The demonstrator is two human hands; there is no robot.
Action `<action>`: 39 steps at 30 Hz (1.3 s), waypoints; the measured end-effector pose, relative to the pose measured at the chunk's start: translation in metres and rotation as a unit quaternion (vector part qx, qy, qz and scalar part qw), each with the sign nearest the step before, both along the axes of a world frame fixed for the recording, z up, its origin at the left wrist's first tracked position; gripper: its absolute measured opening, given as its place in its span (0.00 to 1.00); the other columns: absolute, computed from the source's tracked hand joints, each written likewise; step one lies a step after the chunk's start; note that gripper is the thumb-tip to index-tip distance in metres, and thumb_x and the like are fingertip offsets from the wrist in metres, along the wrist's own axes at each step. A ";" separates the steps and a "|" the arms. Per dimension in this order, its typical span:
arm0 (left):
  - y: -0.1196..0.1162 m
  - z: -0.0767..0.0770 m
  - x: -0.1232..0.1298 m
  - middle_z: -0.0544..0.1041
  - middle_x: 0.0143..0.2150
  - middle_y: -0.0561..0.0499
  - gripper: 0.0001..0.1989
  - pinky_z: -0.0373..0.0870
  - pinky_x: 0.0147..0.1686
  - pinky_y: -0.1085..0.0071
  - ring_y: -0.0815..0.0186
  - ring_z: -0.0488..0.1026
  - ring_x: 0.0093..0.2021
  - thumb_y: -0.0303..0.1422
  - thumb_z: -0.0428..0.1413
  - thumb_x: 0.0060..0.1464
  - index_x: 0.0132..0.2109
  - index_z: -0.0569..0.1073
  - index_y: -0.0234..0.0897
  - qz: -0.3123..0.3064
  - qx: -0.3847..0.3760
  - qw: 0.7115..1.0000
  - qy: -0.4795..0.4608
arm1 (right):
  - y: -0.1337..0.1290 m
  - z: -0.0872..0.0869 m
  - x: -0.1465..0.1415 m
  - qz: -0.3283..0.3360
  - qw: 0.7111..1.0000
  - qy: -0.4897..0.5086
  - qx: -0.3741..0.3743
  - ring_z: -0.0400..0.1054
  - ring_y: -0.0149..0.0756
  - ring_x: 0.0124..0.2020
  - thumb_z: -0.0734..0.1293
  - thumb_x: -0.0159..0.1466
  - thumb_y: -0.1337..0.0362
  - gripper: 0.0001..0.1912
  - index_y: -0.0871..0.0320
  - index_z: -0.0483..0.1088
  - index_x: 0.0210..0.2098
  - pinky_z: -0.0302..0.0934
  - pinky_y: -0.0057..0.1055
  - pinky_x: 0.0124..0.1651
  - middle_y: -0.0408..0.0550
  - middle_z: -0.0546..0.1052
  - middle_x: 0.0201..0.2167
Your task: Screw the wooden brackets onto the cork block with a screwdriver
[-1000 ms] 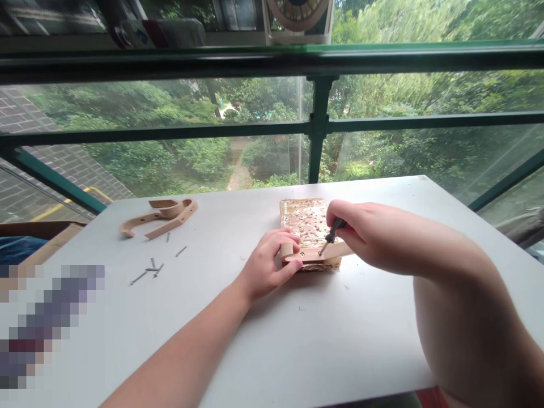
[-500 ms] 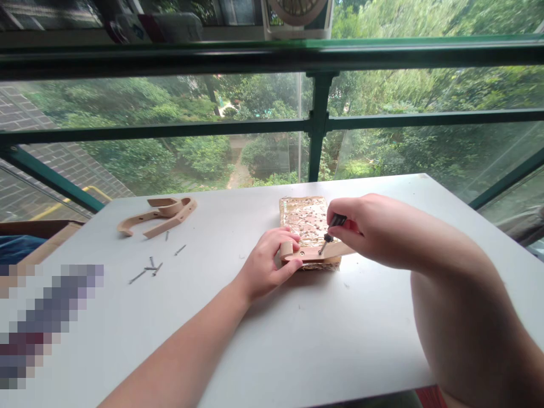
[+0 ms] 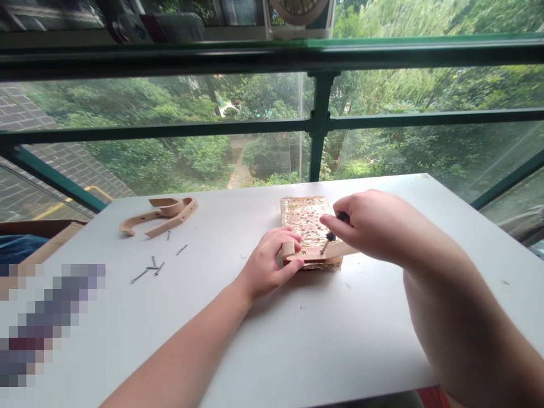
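Note:
My right hand point(image 3: 361, 224) is closed round the dark handle of a screwdriver point(image 3: 329, 238). The screwdriver leans, and its tip meets a screw point(image 3: 322, 253) in a wooden hook point(image 3: 312, 255). That hook is a bent strip of pale wood lying across a block wrapped in clear film point(image 3: 304, 218), whose top is pitted with holes. My left hand point(image 3: 274, 258) grips the hook's curled left end, thumb in front and fingers behind. Left of the screwdriver tip, another screw head or hole point(image 3: 303, 254) shows in the strip. My right hand covers part of the handle.
More bent wooden hooks point(image 3: 170, 215) lie at the table's back left. Several loose screws point(image 3: 153, 266) are scattered in front of them. A cardboard box point(image 3: 55, 243) stands past the left edge of the white table point(image 3: 297, 351). Green railings point(image 3: 318, 119) rise behind.
My right hand has turned about the screwdriver handle, its fingers now more stretched along it. The tip stays at the same screw. My left hand holds its place on the hook.

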State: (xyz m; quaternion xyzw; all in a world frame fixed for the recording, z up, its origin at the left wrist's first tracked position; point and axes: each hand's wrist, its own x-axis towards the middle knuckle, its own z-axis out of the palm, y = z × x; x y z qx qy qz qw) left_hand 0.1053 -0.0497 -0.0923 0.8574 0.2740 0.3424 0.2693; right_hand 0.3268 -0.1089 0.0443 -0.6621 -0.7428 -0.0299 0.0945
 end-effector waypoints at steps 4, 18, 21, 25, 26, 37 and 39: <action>0.000 0.000 0.000 0.76 0.53 0.46 0.09 0.63 0.64 0.54 0.55 0.64 0.64 0.35 0.60 0.56 0.43 0.72 0.41 -0.004 0.004 1.000 0.000 | 0.004 -0.001 0.003 -0.034 0.999 0.010 -0.001 0.50 0.31 0.17 0.56 0.67 0.52 0.25 0.56 0.58 0.17 0.43 0.32 0.24 0.44 0.62 0.14; 0.001 -0.001 -0.001 0.76 0.54 0.46 0.10 0.62 0.64 0.54 0.54 0.63 0.65 0.36 0.60 0.57 0.45 0.72 0.41 -0.007 0.002 1.000 0.000 | -0.001 -0.008 0.001 0.179 0.974 0.131 -0.035 0.65 0.30 0.32 0.60 0.62 0.71 0.11 0.54 0.65 0.43 0.56 0.28 0.35 0.45 0.72 0.42; 0.001 -0.002 -0.001 0.76 0.54 0.47 0.10 0.62 0.65 0.54 0.55 0.63 0.64 0.35 0.60 0.56 0.45 0.72 0.41 -0.007 0.000 1.000 -0.002 | -0.007 -0.003 0.003 0.172 0.974 0.130 -0.066 0.63 0.30 0.29 0.59 0.60 0.73 0.14 0.53 0.63 0.44 0.54 0.27 0.30 0.42 0.73 0.37; 0.001 -0.002 0.000 0.76 0.53 0.47 0.10 0.61 0.65 0.55 0.56 0.63 0.64 0.35 0.60 0.56 0.45 0.72 0.41 -0.003 -0.002 1.000 -0.004 | -0.009 0.000 0.004 0.185 0.969 0.131 -0.100 0.63 0.32 0.29 0.57 0.62 0.71 0.10 0.53 0.65 0.40 0.55 0.28 0.32 0.42 0.74 0.32; 0.001 -0.002 0.000 0.76 0.53 0.47 0.10 0.62 0.64 0.55 0.56 0.63 0.64 0.34 0.60 0.56 0.45 0.72 0.41 -0.002 -0.004 1.000 -0.003 | -0.009 0.000 0.003 0.191 0.967 0.132 -0.103 0.64 0.32 0.30 0.58 0.63 0.70 0.09 0.53 0.66 0.39 0.56 0.28 0.33 0.42 0.74 0.32; 0.001 -0.002 -0.001 0.76 0.53 0.47 0.09 0.63 0.64 0.55 0.56 0.64 0.64 0.34 0.60 0.56 0.44 0.72 0.41 -0.002 0.005 1.000 0.000 | -0.001 0.001 0.009 0.155 0.975 0.131 -0.089 0.63 0.27 0.24 0.63 0.64 0.62 0.07 0.50 0.75 0.36 0.53 0.26 0.27 0.38 0.77 0.27; 0.001 -0.002 -0.001 0.76 0.53 0.47 0.09 0.63 0.64 0.55 0.56 0.64 0.64 0.34 0.60 0.56 0.44 0.72 0.41 -0.004 0.006 1.000 -0.001 | -0.001 0.002 0.010 0.152 0.976 0.128 -0.093 0.63 0.26 0.22 0.64 0.63 0.59 0.07 0.49 0.76 0.35 0.53 0.26 0.26 0.37 0.77 0.25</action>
